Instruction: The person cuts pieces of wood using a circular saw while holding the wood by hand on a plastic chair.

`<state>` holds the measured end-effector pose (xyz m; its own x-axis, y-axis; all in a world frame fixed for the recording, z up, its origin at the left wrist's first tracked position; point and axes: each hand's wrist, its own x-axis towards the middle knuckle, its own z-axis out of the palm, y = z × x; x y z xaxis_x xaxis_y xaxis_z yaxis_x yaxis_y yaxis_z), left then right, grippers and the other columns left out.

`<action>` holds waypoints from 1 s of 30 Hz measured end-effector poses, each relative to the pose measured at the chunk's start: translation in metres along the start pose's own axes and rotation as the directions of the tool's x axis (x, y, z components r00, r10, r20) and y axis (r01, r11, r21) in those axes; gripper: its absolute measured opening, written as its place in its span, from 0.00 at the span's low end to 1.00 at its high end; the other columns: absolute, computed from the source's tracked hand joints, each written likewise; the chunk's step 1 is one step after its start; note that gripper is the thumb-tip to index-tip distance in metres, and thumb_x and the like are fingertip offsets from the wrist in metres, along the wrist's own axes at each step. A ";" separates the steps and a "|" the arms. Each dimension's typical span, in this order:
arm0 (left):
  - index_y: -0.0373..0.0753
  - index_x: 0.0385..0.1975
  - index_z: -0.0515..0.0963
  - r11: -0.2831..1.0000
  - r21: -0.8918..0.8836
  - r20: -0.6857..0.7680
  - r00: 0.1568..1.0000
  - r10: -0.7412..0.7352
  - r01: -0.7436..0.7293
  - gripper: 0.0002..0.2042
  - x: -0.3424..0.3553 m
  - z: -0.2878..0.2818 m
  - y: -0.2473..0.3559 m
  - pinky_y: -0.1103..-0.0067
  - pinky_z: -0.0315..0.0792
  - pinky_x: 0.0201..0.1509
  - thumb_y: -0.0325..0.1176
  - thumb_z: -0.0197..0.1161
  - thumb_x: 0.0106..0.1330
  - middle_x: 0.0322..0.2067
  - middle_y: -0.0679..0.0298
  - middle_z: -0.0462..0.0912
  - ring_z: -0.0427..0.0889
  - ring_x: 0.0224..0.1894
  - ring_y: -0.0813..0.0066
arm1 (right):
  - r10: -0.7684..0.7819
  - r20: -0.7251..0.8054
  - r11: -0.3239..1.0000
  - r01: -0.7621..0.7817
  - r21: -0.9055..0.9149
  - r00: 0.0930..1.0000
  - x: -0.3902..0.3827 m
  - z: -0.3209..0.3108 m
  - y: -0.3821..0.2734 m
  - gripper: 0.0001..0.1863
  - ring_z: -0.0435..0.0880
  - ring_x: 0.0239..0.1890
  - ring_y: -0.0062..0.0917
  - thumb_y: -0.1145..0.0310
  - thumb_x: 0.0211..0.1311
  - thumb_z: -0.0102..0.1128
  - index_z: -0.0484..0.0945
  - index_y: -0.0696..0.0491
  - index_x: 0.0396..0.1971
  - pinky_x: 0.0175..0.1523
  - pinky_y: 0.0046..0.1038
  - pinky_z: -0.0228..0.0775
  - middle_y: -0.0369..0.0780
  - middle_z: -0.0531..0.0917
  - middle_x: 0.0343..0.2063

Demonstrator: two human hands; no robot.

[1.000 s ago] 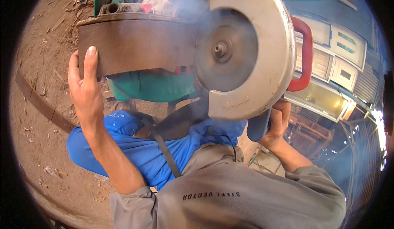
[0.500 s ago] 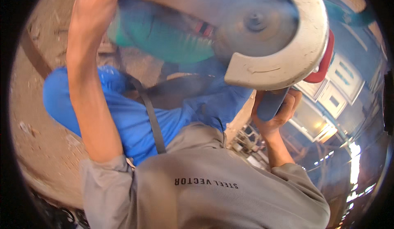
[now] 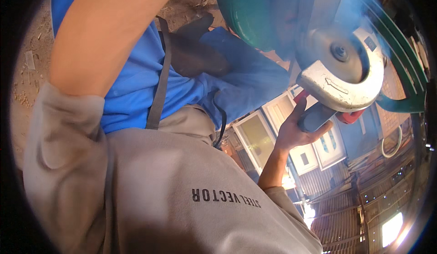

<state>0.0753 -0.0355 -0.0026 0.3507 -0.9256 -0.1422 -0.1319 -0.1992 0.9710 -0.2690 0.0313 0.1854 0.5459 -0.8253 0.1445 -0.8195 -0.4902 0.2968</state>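
At the right of the head view, my right hand [image 3: 296,131] is wrapped round the dark grey handle of a circular saw [image 3: 371,85]. The saw has a scuffed white guard and red parts on its body. Its round blade [image 3: 348,62] looks smeared, as if spinning, with bluish haze around it. Beside the blade, a grey-brown board [image 3: 318,3] runs up to the top edge; where blade and board meet is hard to make out. My left forearm reaches up past the top edge, so my left hand and whatever it touches are out of view.
A green curved plastic piece [image 3: 241,12] lies left of the board, and green slats [image 3: 405,62] like a chair's stand at the right. My blue-clad legs [image 3: 136,85] are below. Framed panels [image 3: 259,138] and corrugated sheeting [image 3: 337,217] stand beyond my right arm.
My view has swung round. The saw, still in my right hand, now appears farther right and smaller. My left hand, earlier seen at the board's edge, has passed out of view at the top.
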 end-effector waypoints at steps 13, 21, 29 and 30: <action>0.26 0.46 0.85 1.000 0.002 0.060 0.998 -0.031 0.031 0.28 0.012 0.004 -0.002 0.60 0.76 0.64 0.49 0.52 0.69 0.52 0.36 0.83 0.82 0.59 0.42 | -0.009 -0.040 0.991 0.015 0.132 0.999 -0.001 0.004 -0.005 0.21 0.76 0.34 0.30 0.72 0.55 0.81 0.77 0.61 0.42 0.37 0.36 0.63 0.39 0.73 0.33; 0.29 0.51 0.84 0.996 0.079 0.045 0.999 0.024 -0.028 0.27 0.016 0.008 0.006 0.62 0.73 0.68 0.47 0.49 0.72 0.57 0.40 0.82 0.80 0.63 0.46 | -0.062 -0.021 0.998 0.063 0.024 0.998 -0.002 0.003 -0.001 0.22 0.81 0.36 0.24 0.71 0.60 0.79 0.73 0.61 0.46 0.41 0.26 0.73 0.41 0.80 0.37; 0.32 0.56 0.83 0.987 0.122 0.107 0.990 0.088 -0.101 0.26 0.022 0.008 0.000 0.64 0.71 0.70 0.46 0.47 0.74 0.61 0.43 0.80 0.77 0.66 0.49 | -0.066 -0.021 0.997 0.067 0.026 0.998 -0.002 0.005 0.001 0.23 0.84 0.36 0.24 0.71 0.61 0.78 0.72 0.61 0.48 0.40 0.25 0.77 0.43 0.84 0.39; 0.32 0.56 0.83 0.987 0.122 0.107 0.990 0.088 -0.101 0.26 0.022 0.008 0.001 0.64 0.71 0.70 0.46 0.47 0.74 0.61 0.43 0.80 0.77 0.66 0.49 | -0.062 -0.003 0.998 0.062 -0.015 0.998 -0.003 0.004 0.001 0.24 0.84 0.37 0.23 0.72 0.61 0.78 0.72 0.61 0.49 0.41 0.24 0.77 0.43 0.84 0.39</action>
<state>0.0754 -0.0589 -0.0067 0.2366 -0.9686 -0.0760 -0.2789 -0.1426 0.9497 -0.2720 0.0318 0.1817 0.5959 -0.7926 0.1290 -0.7817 -0.5358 0.3192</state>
